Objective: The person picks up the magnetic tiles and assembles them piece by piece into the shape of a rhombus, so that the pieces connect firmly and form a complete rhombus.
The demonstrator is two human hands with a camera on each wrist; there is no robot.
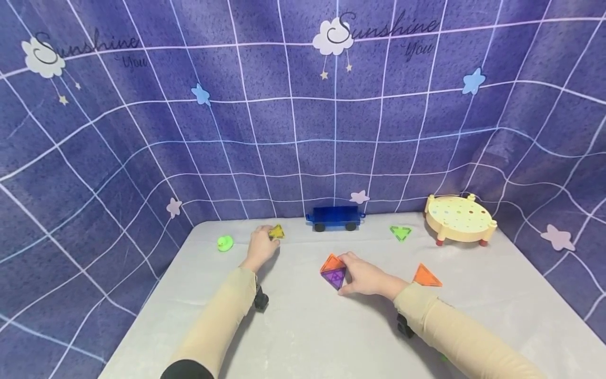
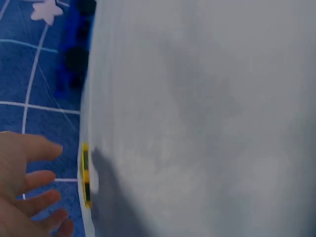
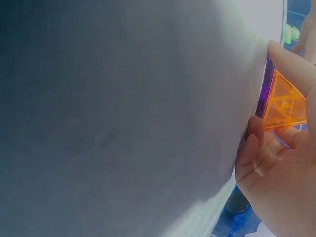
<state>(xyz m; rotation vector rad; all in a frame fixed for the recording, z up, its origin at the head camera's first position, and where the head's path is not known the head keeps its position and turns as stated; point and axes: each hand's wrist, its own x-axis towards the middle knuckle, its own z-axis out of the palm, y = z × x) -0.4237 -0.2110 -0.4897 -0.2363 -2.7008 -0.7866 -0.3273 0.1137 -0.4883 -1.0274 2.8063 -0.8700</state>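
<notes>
My left hand reaches to the far left part of the table, right beside a yellow triangular magnetic tile. In the left wrist view its fingers are spread, and the yellow tile lies flat just past the fingertips. Near the middle, my right hand holds a purple triangular magnetic tile between thumb and fingers at its corners. An orange triangular tile stands up from the purple tile's edge, as the right wrist view shows.
A green toy duck sits at the far left. Along the back stand a blue wagon, a green triangular tile and a cream round pegged stand. Another orange triangular tile lies beside the right forearm. A patterned curtain hangs behind.
</notes>
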